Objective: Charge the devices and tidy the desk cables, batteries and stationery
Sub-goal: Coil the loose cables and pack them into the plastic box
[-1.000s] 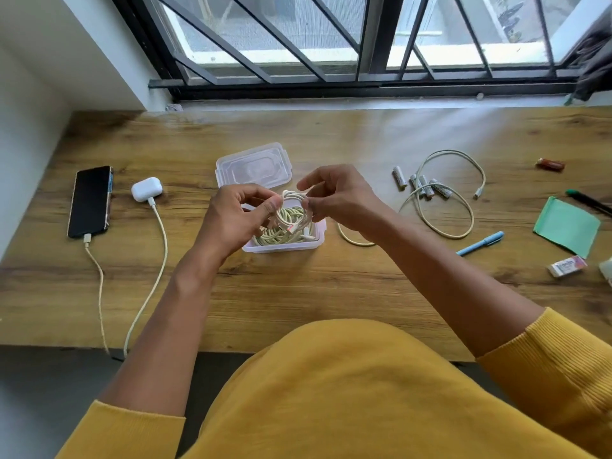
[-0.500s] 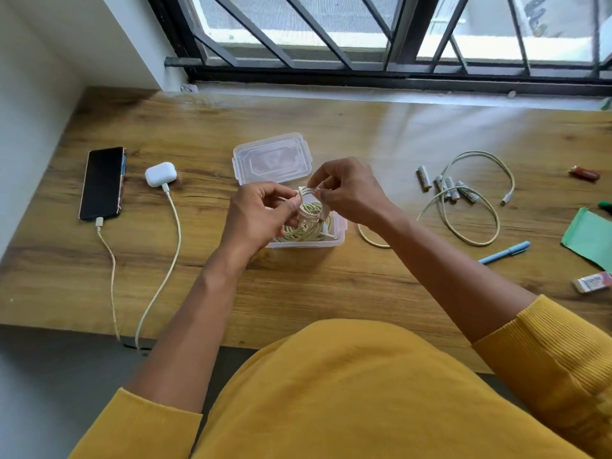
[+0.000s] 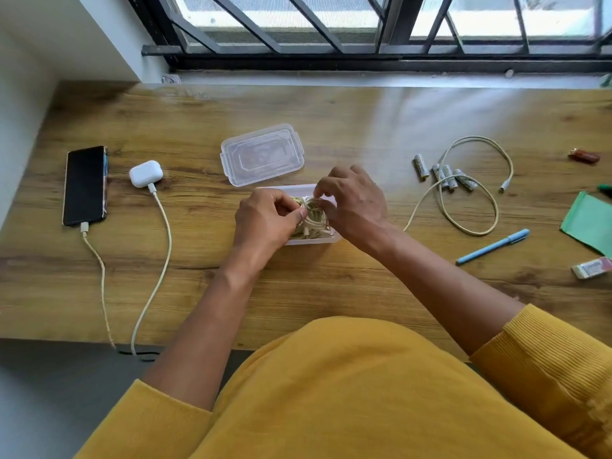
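Wooden desk [image 3: 331, 276]: L hand [image 3: 265, 220] & R hand [image 3: 352, 203], fingers curled, pinch coiled cable [image 3: 314, 217] over container [image 3: 331, 239].

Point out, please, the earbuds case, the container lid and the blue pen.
earbuds case [image 3: 145, 173], head view, top of the shell.
container lid [image 3: 261, 154], head view, flat centre panel.
blue pen [image 3: 492, 246], head view, mid-barrel.

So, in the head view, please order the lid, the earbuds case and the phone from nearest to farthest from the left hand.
Measured from the left hand:
1. The lid, just behind the hand, toward the window.
2. The earbuds case, further to the left, with a cable plugged in.
3. The phone, furthest left, near the wall.
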Available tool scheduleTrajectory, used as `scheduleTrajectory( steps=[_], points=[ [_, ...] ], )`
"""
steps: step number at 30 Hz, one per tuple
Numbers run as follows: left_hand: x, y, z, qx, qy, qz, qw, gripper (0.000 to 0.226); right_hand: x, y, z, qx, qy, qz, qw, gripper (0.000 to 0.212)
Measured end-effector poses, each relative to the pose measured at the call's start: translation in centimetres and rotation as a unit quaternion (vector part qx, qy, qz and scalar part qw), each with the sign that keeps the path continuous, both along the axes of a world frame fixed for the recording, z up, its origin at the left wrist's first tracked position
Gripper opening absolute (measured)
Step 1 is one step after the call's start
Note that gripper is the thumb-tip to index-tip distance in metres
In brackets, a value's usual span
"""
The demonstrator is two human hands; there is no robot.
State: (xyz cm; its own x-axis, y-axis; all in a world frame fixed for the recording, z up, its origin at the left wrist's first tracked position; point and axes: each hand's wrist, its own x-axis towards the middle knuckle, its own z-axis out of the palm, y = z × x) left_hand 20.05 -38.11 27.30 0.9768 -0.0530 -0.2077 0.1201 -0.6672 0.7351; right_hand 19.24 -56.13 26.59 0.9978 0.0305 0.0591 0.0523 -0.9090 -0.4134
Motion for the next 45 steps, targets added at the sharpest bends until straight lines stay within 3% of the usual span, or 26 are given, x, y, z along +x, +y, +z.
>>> scheduleTrajectory(
  steps=[9, 19, 32, 38, 45],
  points=[
    [-0.1, -1.8, -0.1, 0.091, -0.041, -0.026, 0.995, 0.017, 0.1, -1.7, 0.9, -0.040, 0.110, 0.072, 0.991, 0.027],
    [0.7, -2.9, 0.3, 0.200, -0.067, -0.076, 0.975, 0.017, -0.7, 0.0, 1.4, -0.104, 0.099, 0.059, 0.988, 0.032],
    [-2.4, -1.6, 1.7, 0.082, -0.127, -0.015, 0.988, 0.010, -3.2, -1.7, 1.4, 0.020, 0.068, 0.008, 0.997, 0.049],
    [-2.9, -1.7, 3.2, 0.052, -0.151, 0.011, 0.987, 0.016, -4.3, -3.4, 2.2, 0.085, 0.041, -0.046, 0.994, 0.039],
    [-3.6, -5.8, 4.7, 0.017, -0.156, -0.065, 0.986, 0.017, -5.9, -6.3, 2.1, 0.103, 0.023, -0.095, 0.990, 0.031]
  ],
)
